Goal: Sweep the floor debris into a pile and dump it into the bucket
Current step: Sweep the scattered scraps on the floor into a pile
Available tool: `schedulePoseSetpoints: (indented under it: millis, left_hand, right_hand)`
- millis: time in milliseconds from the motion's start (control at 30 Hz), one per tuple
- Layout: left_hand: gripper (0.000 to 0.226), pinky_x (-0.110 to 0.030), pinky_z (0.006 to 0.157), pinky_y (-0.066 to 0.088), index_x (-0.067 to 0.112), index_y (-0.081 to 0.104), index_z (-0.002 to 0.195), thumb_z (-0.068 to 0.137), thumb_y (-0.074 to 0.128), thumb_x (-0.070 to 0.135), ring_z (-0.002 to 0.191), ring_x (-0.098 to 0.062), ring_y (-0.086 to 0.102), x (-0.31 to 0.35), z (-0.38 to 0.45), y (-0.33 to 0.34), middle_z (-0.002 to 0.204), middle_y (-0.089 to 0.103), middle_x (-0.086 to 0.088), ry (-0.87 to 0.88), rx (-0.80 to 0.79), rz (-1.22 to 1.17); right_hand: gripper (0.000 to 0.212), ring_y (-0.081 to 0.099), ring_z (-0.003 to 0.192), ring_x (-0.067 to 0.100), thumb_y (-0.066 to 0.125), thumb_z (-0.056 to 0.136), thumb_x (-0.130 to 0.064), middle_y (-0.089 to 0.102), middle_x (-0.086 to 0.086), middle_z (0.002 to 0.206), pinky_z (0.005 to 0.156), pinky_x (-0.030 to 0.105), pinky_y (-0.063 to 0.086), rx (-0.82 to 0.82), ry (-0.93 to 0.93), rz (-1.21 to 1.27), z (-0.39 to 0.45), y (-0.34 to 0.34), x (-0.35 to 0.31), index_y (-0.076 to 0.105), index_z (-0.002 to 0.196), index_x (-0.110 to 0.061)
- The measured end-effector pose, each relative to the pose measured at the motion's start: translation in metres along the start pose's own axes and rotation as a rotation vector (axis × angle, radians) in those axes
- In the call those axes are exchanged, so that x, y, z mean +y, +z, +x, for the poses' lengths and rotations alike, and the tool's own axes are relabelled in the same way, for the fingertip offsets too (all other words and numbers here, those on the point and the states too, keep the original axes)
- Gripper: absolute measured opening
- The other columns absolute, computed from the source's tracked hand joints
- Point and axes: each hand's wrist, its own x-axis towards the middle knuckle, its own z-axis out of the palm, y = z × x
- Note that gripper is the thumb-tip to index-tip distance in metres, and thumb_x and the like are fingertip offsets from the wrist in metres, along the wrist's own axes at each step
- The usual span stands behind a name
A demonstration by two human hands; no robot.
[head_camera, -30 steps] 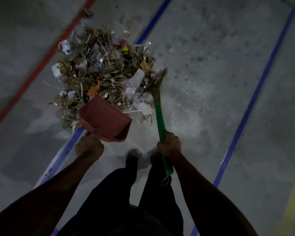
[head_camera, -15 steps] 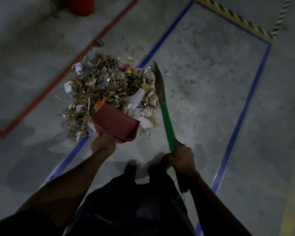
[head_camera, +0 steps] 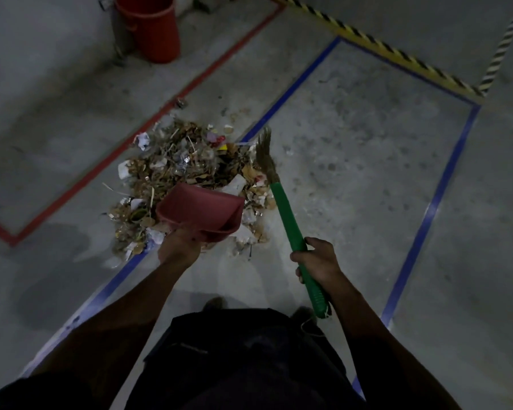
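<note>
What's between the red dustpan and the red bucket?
In the head view, the debris pile lies beyond the red plastic dustpan; then bare concrete crossed by red floor tape, up to the red bucket.

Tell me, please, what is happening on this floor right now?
A person is clearing a debris pile of dry leaves and paper scraps from the concrete floor. The left hand holds a red dustpan at the near edge of the pile, and the right hand grips a green-handled broom whose bristles sit at the pile's right side. The dustpan looks empty so far. A red bucket stands beyond the pile, past the red floor line.
</note>
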Motion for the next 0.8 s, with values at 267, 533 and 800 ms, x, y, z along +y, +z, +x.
schedulePoseSetpoints:
  millis: [267, 533, 800]
  left_hand:
    - [0.044, -0.045, 0.1, 0.04, 0.008, 0.048, 0.136, 0.095, 0.047, 0.022, 0.122, -0.04, 0.051, 0.105, -0.033, 0.048, 0.135, 0.053, -0.021, -0.095, 0.095, -0.091]
    - [0.041, -0.044, 0.094, 0.042, 0.009, 0.055, 0.13, 0.089, 0.054, 0.01, 0.116, -0.039, 0.054, 0.202, -0.005, 0.074, 0.126, 0.058, -0.02, -0.149, 0.145, -0.194]
    - [0.035, -0.048, 0.08, 0.047, -0.005, 0.063, 0.117, 0.087, 0.049, 0.01, 0.098, -0.047, 0.06, 0.293, 0.132, 0.103, 0.105, 0.064, -0.03, -0.165, 0.195, -0.228]
  right_hand:
    - [0.02, 0.049, 0.038, 0.018, 0.065, 0.08, 0.007, 0.055, 0.013, 0.066, 0.038, 0.024, 0.041, -0.119, -0.068, 0.002, 0.036, -0.142, -0.027, 0.063, 0.1, 0.005]
    - [0.019, 0.049, 0.04, 0.021, 0.067, 0.079, 0.006, 0.057, 0.014, 0.064, 0.041, 0.026, 0.042, -0.186, -0.12, -0.092, 0.117, -0.213, -0.098, 0.063, 0.092, -0.007]
    - [0.03, 0.055, 0.046, 0.023, 0.07, 0.08, 0.001, 0.064, 0.015, 0.071, 0.048, 0.031, 0.046, -0.255, -0.165, -0.256, 0.27, -0.245, -0.212, 0.06, 0.087, -0.026]
